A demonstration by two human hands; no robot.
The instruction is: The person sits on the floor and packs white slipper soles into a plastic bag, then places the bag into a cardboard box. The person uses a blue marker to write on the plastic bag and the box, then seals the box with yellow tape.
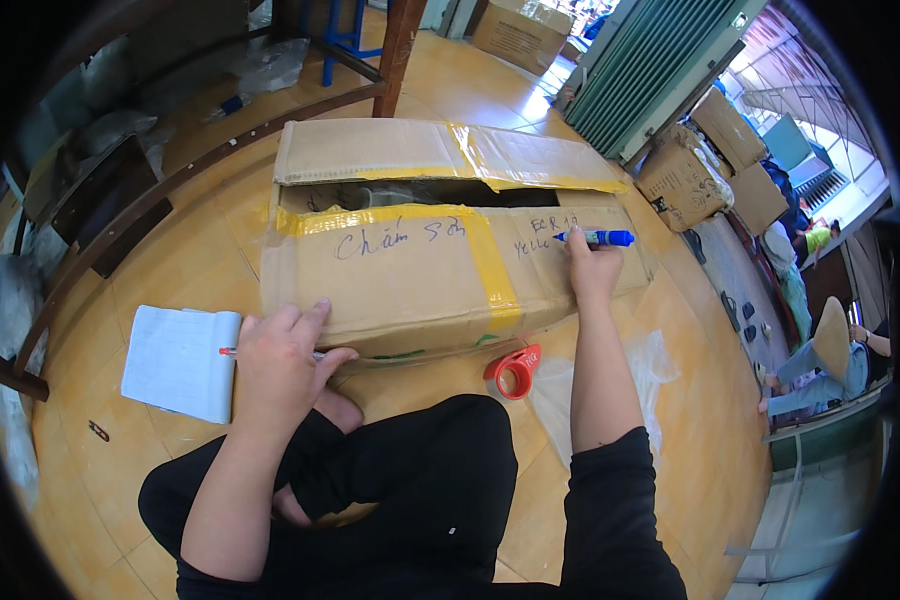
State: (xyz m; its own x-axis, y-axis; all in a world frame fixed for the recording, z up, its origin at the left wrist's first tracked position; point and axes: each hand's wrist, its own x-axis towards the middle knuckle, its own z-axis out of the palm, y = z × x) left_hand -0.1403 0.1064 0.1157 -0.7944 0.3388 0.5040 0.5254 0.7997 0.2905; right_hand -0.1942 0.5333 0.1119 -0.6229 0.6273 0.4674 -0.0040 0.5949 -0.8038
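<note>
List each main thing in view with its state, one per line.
Cardboard box: flaps parted, gap showing
Blue marker: gripped in right hand
Pen: held in left hand
Notebook: lying page upward
Red tape dispenser: on floor, unheld
Clear plastic sheet: crumpled on floor

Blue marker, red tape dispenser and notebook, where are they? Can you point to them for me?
Blue marker (609, 238), head view: on its blue barrel.
Red tape dispenser (523, 361), head view: on its red upper side.
Notebook (176, 358), head view: on its page.
</note>
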